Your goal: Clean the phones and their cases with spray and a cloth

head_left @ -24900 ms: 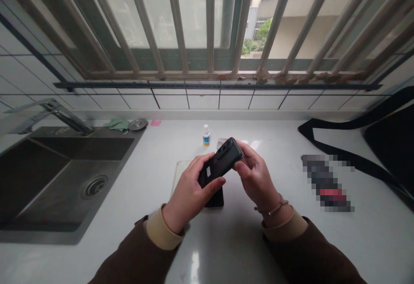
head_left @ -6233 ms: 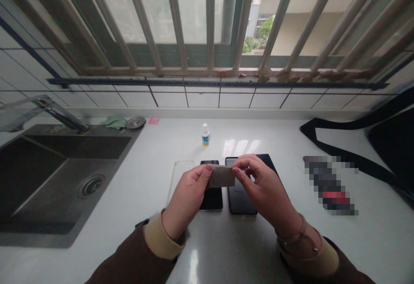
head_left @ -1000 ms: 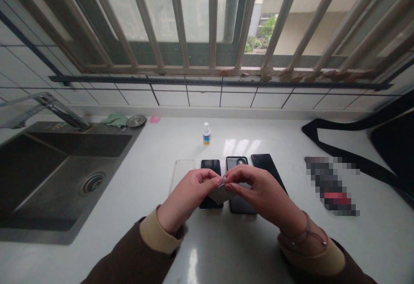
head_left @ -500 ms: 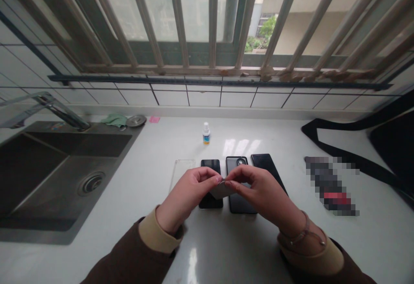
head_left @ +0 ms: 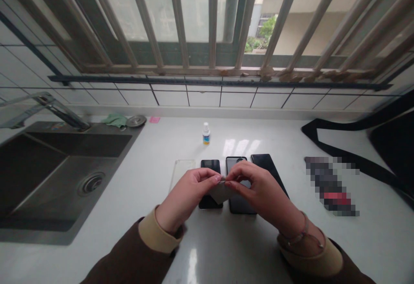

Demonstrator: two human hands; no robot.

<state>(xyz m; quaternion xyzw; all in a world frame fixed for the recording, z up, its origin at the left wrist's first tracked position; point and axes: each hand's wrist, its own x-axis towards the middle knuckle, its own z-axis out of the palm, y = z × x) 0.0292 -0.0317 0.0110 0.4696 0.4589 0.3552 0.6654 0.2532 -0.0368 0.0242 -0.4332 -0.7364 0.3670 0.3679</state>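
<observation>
Between my two hands hangs a small grey cloth (head_left: 220,194), pinched along its top edge. My left hand (head_left: 196,185) is closed on its left part, thumb against fingers. On the other side my right hand (head_left: 254,182) pinches it close by, the fingertips of both hands almost meeting. Below the hands lie a black phone (head_left: 210,163) and a black-rimmed phone case (head_left: 243,205), both partly covered. A clear phone case (head_left: 183,166) is to the left, partly behind my left hand. To the right is another flat black device (head_left: 265,163), partly hidden by my right hand.
A small spray bottle (head_left: 206,135) stands upright farther back. On the left is a sink (head_left: 127,159) with a faucet (head_left: 64,113), a green cloth (head_left: 114,120) and a metal drain lid (head_left: 136,121). At right lie a blurred-out object (head_left: 330,185) and a black strap (head_left: 343,150).
The grey cloth hangs slightly lower and more spread between my hands. Both hands stay in nearly the same place, with my right fingers raised a little.
</observation>
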